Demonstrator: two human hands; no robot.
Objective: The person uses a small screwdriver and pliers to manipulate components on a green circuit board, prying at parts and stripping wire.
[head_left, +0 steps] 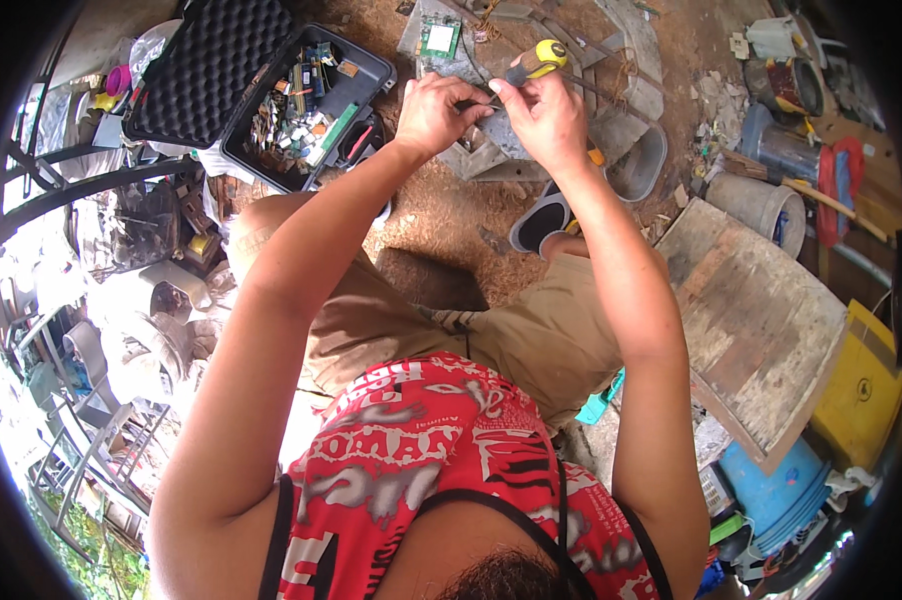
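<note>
Both my hands are close together over a grey slab (506,137) on the ground ahead of me. My right hand (551,122) grips a screwdriver (537,62) with a yellow and black handle; the handle sticks up past the fingers. My left hand (433,114) is closed in a pinch, its fingertips near the right thumb. Whatever small piece lies between those fingertips is too small to make out. Just beyond the left hand lies a green circuit board (441,37) with a pale square on it.
An open black case (376,75) with a foam-lined lid (211,70) holds many circuit board pieces at the far left. A wooden board (746,310) lies at my right, near a white bucket (761,205) and blue tubs (771,490). A slipper (541,220) shows ahead.
</note>
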